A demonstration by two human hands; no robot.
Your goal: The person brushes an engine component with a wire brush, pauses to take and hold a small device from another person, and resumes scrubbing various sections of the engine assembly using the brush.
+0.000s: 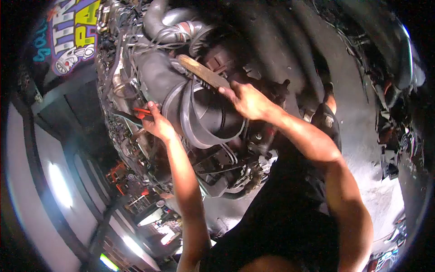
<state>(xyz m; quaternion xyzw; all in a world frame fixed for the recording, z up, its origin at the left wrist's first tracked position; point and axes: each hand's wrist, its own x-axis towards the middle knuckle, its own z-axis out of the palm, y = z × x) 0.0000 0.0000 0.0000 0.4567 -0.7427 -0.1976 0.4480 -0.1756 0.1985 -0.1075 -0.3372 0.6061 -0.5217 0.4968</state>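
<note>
A brush with a wooden handle point(201, 72) and dark bristles lies across the upper side of a large black cylindrical part. My right hand point(249, 100) is closed round the near end of this brush. To the left, my left hand point(158, 123) pinches a small red-orange tool point(142, 111) beside the same part. The black part point(156, 75) has a wide curved rim at its lower end, between my two hands. Whether the bristles touch its surface is hard to tell.
Hoses and a silver pipe point(174, 18) run above the black part. Engine parts and cables point(122, 86) crowd its left side. Further parts point(392, 154) lie at the far right on the grey floor point(358, 136). Painted lettering point(74, 36) shows at the upper left.
</note>
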